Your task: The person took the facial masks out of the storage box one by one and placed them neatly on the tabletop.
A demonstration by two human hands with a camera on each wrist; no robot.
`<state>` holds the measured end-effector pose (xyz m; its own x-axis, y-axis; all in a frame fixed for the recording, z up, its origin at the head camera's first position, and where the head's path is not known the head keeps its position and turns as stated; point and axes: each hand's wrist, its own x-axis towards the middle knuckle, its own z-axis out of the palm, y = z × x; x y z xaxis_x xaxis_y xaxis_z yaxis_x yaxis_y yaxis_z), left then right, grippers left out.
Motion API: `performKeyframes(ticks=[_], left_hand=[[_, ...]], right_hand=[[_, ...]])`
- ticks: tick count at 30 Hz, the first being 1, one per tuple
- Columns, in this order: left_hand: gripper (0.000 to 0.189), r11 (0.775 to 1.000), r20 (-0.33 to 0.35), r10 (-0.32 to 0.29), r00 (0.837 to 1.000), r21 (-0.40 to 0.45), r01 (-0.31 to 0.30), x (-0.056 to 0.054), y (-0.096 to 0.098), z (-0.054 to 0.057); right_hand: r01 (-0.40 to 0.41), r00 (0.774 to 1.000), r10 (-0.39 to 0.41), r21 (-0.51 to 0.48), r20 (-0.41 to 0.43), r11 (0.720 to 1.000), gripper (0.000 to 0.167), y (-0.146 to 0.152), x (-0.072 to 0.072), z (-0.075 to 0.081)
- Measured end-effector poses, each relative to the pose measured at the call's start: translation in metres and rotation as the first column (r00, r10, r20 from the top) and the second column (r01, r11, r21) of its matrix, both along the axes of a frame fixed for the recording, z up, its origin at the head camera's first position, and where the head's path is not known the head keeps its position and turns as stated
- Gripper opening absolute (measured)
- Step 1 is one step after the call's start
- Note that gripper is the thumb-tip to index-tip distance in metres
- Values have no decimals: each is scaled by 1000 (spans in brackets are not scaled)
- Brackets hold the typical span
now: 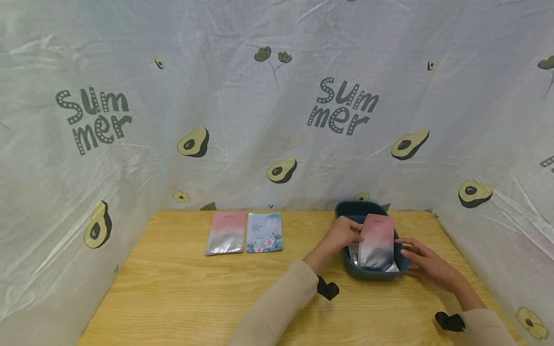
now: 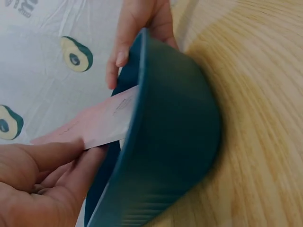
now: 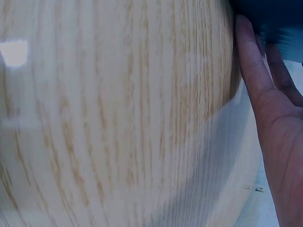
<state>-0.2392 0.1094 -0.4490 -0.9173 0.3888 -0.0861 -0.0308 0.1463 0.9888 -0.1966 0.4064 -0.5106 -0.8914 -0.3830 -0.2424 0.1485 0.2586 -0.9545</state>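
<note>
At the right of the table stands a dark blue-green plastic bin (image 1: 367, 276). My left hand (image 1: 345, 233) pinches the left edge of a pink-and-silver sheet mask packet (image 1: 377, 242) between thumb and fingers. In the left wrist view, the packet (image 2: 102, 118) slopes down behind the bin's rim. Another silvery packet (image 1: 353, 254) shows partly beneath it. My right hand (image 1: 433, 266) holds the bin's right side, with thumb and a finger over the rim. Its other fingers (image 3: 253, 61) lie along the outer wall in the right wrist view.
Left of centre, a pink-and-silver packet (image 1: 227, 233) lies flat next to a light blue floral packet (image 1: 264, 233). A white cloth (image 1: 233, 96) printed with avocados hangs behind the wooden table (image 1: 182, 298) and along both sides.
</note>
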Motion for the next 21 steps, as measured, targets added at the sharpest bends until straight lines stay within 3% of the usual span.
performKeyframes(ticks=[3, 7, 14, 21], left_hand=[[21, 999, -57, 37, 998, 1, -37, 2, 0, -2], [14, 993, -85, 114, 990, 43, -111, 1, -1, -6], [10, 971, -17, 197, 980, 141, -193, -4, -6, -8], [6, 958, -28, 244, 969, 165, -236, -6, -9, -1]], right_hand=[[-6, 1000, 6, 5, -2, 1000, 46, 0, 0, 0], [-4, 1000, 4, -2, -7, 1000, 45, -1, 0, 0], [-21, 999, 21, -30, -26, 999, 43, 0, 2, 0], [-15, 999, 14, -29, -29, 999, 44, -1, 3, 2]])
